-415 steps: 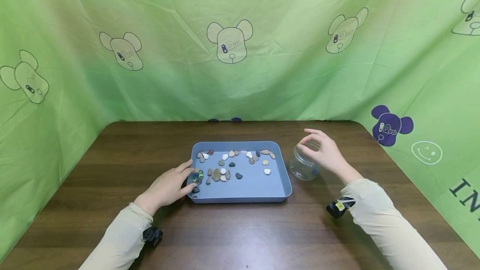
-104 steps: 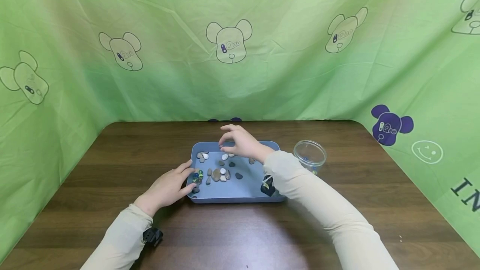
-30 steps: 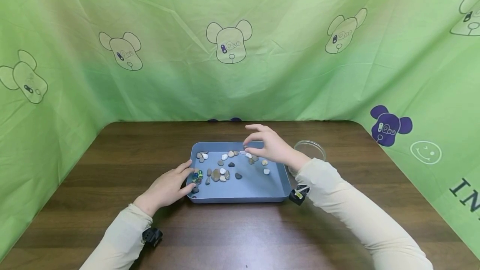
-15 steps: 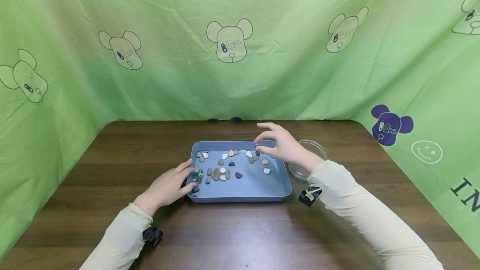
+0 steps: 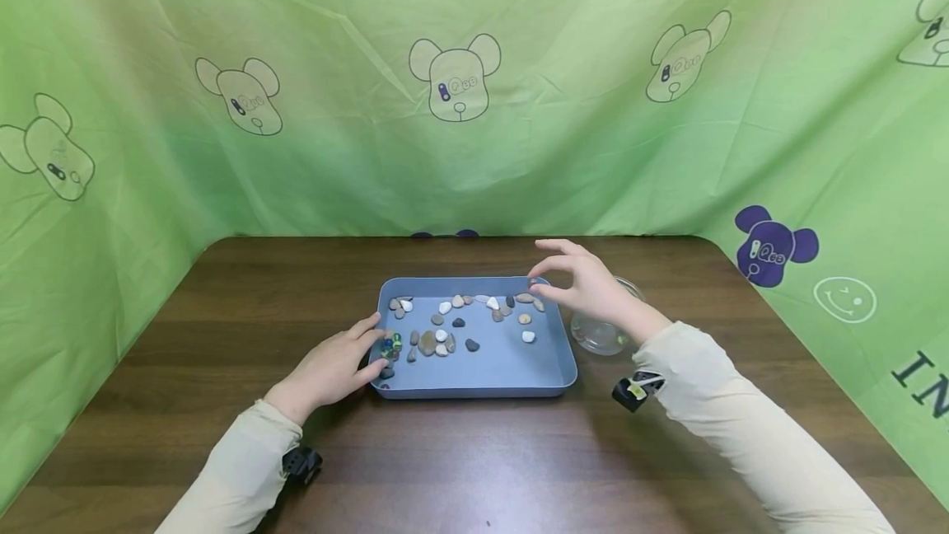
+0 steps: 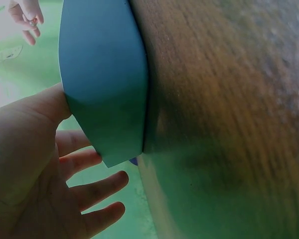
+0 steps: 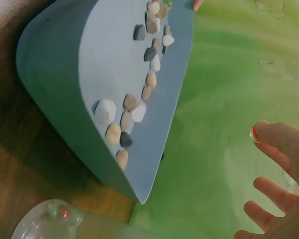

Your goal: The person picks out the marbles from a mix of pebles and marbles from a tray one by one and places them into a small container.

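Note:
My right hand (image 5: 589, 283) pinches a small clear glass marble with red in it (image 7: 254, 133) between thumb and forefinger, above the back right corner of the blue tray (image 5: 493, 373). Its other fingers are spread. My left hand (image 5: 334, 369) rests with relaxed fingers on the tray's left rim, fingertips reaching over it. Beside those fingertips lies a cluster of green and blue marbles (image 5: 396, 343). A clear glass jar (image 5: 593, 336) stands right of the tray, partly hidden behind my right hand and wrist; a few marbles show in it (image 7: 65, 213).
Pebbles in grey, brown and white are scattered in the tray, among them a large brown pebble (image 5: 427, 344), a dark pebble (image 5: 472, 345) and a white pebble (image 5: 529, 337). A wooden table (image 5: 445, 468) lies beneath, with a green printed cloth (image 5: 334, 163) hanging around it.
A reddish marble is gone from the tray's back left. My right hand went from the jar to the tray's back left, then rightward toward the jar with a marble. My left hand stayed put.

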The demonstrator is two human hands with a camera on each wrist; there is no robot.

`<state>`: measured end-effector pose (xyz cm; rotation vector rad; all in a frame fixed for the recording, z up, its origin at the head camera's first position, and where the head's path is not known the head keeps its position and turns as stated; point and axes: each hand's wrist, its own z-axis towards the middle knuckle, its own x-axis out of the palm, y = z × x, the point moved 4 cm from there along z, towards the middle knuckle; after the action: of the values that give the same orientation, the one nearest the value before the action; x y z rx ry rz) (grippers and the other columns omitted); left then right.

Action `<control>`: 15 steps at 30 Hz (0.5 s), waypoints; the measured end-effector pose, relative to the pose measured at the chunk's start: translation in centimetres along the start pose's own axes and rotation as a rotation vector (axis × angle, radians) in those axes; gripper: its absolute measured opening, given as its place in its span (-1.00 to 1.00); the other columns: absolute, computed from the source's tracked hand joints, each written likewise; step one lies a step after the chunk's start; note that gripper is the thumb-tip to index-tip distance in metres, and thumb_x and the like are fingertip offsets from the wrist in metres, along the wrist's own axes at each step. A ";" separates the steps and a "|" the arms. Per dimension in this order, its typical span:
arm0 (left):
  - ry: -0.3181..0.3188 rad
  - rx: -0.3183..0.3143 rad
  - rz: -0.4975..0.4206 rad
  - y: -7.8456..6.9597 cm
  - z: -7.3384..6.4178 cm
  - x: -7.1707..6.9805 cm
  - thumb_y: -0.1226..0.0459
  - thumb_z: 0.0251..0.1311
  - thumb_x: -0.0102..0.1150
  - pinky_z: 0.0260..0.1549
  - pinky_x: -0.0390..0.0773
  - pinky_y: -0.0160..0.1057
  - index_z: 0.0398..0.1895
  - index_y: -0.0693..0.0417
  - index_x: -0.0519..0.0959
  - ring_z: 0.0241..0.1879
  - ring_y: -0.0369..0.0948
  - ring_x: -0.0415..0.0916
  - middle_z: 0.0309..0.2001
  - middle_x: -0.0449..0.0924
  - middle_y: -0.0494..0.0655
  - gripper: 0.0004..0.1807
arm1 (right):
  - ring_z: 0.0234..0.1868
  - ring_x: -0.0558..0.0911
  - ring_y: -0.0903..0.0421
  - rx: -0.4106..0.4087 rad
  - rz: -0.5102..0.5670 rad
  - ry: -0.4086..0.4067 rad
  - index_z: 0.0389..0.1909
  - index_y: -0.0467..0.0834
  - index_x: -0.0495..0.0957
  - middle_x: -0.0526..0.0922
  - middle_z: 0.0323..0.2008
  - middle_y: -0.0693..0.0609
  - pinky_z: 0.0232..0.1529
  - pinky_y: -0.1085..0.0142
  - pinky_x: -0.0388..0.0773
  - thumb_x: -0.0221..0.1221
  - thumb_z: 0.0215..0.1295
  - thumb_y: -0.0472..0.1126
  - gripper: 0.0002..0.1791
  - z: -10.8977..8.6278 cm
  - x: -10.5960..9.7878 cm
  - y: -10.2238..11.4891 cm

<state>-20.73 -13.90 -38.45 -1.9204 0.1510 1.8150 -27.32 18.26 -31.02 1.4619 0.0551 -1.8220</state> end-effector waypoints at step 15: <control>-0.006 0.001 -0.002 0.0 0.0 0.0 0.06 0.28 0.03 0.19 0.36 0.11 0.22 0.17 0.41 0.25 0.12 0.34 0.39 0.17 0.16 -0.47 | 0.16 0.45 -0.23 0.059 0.011 -0.058 -0.30 -0.13 0.67 0.41 0.22 -0.23 -0.24 0.15 0.63 0.29 0.09 -0.27 -0.87 -2.2 -1.1 -2.3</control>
<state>-20.72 -13.87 -38.42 -1.9136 0.1479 1.8193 -26.85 21.44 -31.80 1.4459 -0.0359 -1.8697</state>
